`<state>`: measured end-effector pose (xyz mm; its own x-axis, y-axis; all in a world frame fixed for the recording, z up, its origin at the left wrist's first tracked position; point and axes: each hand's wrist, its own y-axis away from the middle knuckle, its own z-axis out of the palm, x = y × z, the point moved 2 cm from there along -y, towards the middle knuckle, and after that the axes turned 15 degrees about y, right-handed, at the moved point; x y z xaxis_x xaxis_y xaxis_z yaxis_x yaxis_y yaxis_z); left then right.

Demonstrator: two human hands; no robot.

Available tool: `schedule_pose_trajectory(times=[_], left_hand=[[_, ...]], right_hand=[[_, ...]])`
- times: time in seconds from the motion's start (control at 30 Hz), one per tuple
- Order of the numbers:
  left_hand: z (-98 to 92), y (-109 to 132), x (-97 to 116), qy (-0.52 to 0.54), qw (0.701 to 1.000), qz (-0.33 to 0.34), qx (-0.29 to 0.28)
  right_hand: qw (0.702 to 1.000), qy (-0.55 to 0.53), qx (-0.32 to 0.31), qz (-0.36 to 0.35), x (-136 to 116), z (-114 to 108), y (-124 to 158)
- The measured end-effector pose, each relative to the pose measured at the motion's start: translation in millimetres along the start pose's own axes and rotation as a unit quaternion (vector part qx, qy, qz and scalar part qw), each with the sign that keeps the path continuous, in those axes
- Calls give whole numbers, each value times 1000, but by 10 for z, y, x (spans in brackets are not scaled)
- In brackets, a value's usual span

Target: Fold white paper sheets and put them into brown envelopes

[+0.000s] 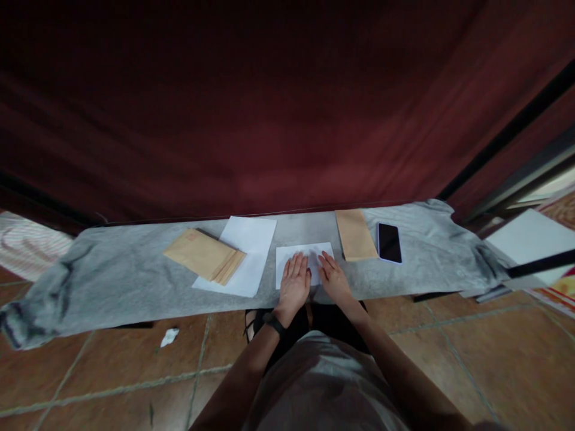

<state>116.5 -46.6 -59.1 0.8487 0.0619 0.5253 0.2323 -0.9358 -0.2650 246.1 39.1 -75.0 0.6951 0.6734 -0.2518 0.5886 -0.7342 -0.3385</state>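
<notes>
A small white sheet of paper [287,254], which looks folded, lies on the grey cloth in front of me. Flat on its middle rests my left hand [295,280], fingers stretched out. My right hand [333,280] lies on the sheet's right part with its fingers extended, close beside the left. To the right of the sheet is a single brown envelope [356,234]. On the left, larger white paper [256,251] lies partly under a fanned stack of brown envelopes [202,254].
A phone [389,243] lies right of the single envelope. The grey cloth [130,269] covers a long narrow table. Behind it hangs a dark red curtain [287,131]. A crumpled white scrap [169,337] is on the tiled floor, and white board-like items [532,242] stand at the far right.
</notes>
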Motion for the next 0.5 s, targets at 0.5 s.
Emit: schedule_pose_trajectory(times=[0.5], left_hand=[[109, -215, -361, -71, 994, -59, -55]], right_hand=[[992, 109, -35, -49, -173, 284, -177]])
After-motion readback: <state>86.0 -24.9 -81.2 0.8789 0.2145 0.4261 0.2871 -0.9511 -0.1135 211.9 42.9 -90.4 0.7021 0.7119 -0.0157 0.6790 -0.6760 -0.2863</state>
